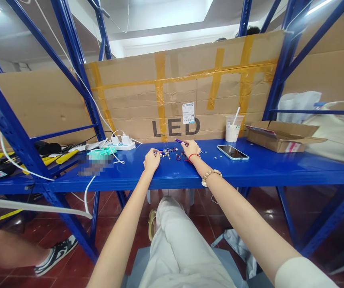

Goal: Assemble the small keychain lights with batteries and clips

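My right hand [192, 149] has its fingers closed round a small, slim purple piece [180, 141], whose end sticks out to the left. Its exact kind is too small to tell. My left hand [151, 160] rests on the blue shelf table [123, 172] with its fingers curled together at the left edge of a pile of small metal and coloured clasps [168, 152]. What it pinches, if anything, is unclear. Between the hands lies a small red clasp-like ring [178, 157]. More little pieces lie partly hidden under my right hand.
To the right are a phone [233, 152], a drink cup with a straw [233, 129] and an open cardboard box [281, 137]. A power strip [123, 145] with plugs and cables stands left. Taped cardboard [135, 104] closes the back. Another person's leg [18, 250] shows lower left.
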Available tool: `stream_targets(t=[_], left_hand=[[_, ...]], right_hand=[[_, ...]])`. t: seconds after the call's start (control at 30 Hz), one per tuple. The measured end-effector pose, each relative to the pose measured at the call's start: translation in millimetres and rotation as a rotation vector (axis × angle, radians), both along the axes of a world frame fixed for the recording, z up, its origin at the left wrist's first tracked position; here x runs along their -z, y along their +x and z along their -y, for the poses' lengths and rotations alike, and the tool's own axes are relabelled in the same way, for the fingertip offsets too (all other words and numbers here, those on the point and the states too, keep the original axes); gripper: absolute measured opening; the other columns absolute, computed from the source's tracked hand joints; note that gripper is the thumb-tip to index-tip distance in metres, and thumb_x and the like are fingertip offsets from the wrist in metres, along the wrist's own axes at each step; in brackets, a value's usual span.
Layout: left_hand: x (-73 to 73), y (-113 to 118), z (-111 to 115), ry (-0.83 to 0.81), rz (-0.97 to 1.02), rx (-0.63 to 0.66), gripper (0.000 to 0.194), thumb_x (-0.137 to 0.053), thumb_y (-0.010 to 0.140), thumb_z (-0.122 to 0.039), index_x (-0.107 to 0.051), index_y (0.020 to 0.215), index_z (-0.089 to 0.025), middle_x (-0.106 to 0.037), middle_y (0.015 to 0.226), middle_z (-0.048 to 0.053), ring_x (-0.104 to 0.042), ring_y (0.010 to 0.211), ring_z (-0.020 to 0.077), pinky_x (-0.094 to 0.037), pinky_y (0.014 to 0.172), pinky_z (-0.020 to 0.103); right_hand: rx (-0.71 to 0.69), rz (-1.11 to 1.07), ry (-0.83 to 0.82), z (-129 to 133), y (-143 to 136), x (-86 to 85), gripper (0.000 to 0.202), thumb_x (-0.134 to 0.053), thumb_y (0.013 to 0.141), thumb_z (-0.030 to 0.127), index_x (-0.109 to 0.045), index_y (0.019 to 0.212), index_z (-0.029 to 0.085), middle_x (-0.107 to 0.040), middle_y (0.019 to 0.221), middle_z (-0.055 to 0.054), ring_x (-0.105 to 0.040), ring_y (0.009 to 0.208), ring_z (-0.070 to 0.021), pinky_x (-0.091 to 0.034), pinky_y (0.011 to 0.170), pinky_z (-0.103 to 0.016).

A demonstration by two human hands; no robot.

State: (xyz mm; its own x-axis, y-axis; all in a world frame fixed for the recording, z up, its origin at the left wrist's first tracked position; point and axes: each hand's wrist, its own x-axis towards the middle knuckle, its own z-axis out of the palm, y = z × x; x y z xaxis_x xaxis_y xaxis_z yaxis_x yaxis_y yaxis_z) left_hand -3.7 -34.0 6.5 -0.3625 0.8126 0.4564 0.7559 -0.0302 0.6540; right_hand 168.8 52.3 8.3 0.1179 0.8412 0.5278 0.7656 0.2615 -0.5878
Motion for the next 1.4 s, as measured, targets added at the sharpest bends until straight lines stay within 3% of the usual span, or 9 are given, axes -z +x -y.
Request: stream_targets(t=[0.23, 0.37, 0.53, 0.73, 0.87, 0.97, 1.1, 1.27, 1.4], left_hand=[[-0.2, 0, 0, -0.005, 0.028, -0.020, 0.016, -0.046, 0.080, -0.024, -0.055, 0.093, -0.025, -0.068, 0.085, 0.001, -0.061, 0.093, 0.0192, -0.045, 0.077, 0.031], [0.0, 0, 1, -0.008, 0.040, -0.037, 0.015, -0.046, 0.080, -0.024, -0.055, 0.093, -0.026, -0.068, 0.088, 0.001, -0.061, 0.094, 0.0194, -0.045, 0.077, 0.032], [-0.1, -2, 1, -0.012, 0.036, -0.081, 0.015, -0.044, 0.081, -0.023, -0.054, 0.092, -0.025, -0.067, 0.089, 0.003, -0.060, 0.093, 0.0211, -0.044, 0.078, 0.034], [2.0, -3, -1, -0.017, -0.069, -0.175, 0.018, -0.044, 0.078, -0.016, -0.057, 0.089, -0.021, -0.062, 0.105, 0.010, -0.047, 0.111, 0.0299, -0.034, 0.090, 0.047], [5.6, 0, -3, -0.053, -0.205, -0.063, 0.026, -0.047, 0.074, -0.010, -0.062, 0.089, -0.025, -0.059, 0.113, 0.006, -0.046, 0.111, 0.0276, -0.032, 0.092, 0.046], [6.3, 2, -3, -0.082, -0.283, -0.006, 0.029, -0.045, 0.074, -0.008, -0.063, 0.090, -0.026, -0.059, 0.111, 0.005, -0.047, 0.108, 0.0259, -0.032, 0.092, 0.045], [5.8, 4, -2, -0.109, -0.340, -0.027, 0.030, -0.044, 0.076, -0.008, -0.062, 0.094, -0.023, -0.058, 0.109, 0.010, -0.046, 0.108, 0.0276, -0.031, 0.091, 0.046], [6.7, 4, -3, -0.117, -0.363, -0.038, 0.027, -0.043, 0.079, -0.010, -0.060, 0.096, -0.023, -0.058, 0.108, 0.010, -0.047, 0.108, 0.0280, -0.031, 0.092, 0.046], [5.5, 2, -3, -0.088, -0.334, -0.015, 0.027, -0.047, 0.079, -0.010, -0.058, 0.098, -0.024, -0.060, 0.103, 0.009, -0.050, 0.105, 0.0267, -0.033, 0.091, 0.045]], right_hand=[[0.232, -0.108, -0.189, -7, 15, 2.1, 0.021, -0.056, 0.080, 0.023, -0.070, 0.094, 0.020, -0.068, 0.095, -0.013, -0.064, 0.090, -0.0255, -0.044, 0.077, -0.036], [0.233, -0.119, -0.248, -10, 16, 3.2, 0.020, -0.056, 0.081, 0.019, -0.069, 0.097, 0.021, -0.067, 0.099, -0.012, -0.063, 0.091, -0.0222, -0.045, 0.078, -0.034], [0.202, -0.091, -0.295, -15, 17, 5.9, 0.023, -0.051, 0.088, 0.030, -0.059, 0.104, 0.015, -0.061, 0.104, -0.006, -0.059, 0.091, -0.0159, -0.049, 0.082, -0.037], [0.204, -0.067, -0.322, -17, 17, 6.4, 0.028, -0.051, 0.088, 0.032, -0.055, 0.110, 0.015, -0.057, 0.110, -0.008, -0.057, 0.094, -0.0170, -0.049, 0.081, -0.037], [0.240, -0.059, -0.319, -15, 16, 5.8, 0.027, -0.051, 0.088, 0.032, -0.055, 0.109, 0.015, -0.057, 0.110, -0.007, -0.057, 0.096, -0.0174, -0.048, 0.083, -0.039], [0.269, -0.063, -0.293, -13, 14, 5.3, 0.022, -0.055, 0.084, 0.024, -0.060, 0.103, 0.014, -0.056, 0.112, -0.012, -0.057, 0.098, -0.0202, -0.044, 0.087, -0.039], [0.290, -0.078, -0.262, -14, 12, 5.5, 0.019, -0.057, 0.079, 0.015, -0.066, 0.096, 0.012, -0.050, 0.114, -0.019, -0.057, 0.098, -0.0246, -0.041, 0.085, -0.037], [0.296, -0.084, -0.209, -11, 12, 6.5, 0.023, -0.048, 0.083, 0.017, -0.066, 0.096, 0.009, -0.045, 0.117, -0.023, -0.053, 0.100, -0.0285, -0.041, 0.081, -0.040], [0.205, -0.042, -0.102, -4, 10, 4.1, 0.028, -0.048, 0.083, 0.019, -0.063, 0.106, 0.011, -0.046, 0.117, -0.020, -0.052, 0.100, -0.0271, -0.040, 0.083, -0.040]])
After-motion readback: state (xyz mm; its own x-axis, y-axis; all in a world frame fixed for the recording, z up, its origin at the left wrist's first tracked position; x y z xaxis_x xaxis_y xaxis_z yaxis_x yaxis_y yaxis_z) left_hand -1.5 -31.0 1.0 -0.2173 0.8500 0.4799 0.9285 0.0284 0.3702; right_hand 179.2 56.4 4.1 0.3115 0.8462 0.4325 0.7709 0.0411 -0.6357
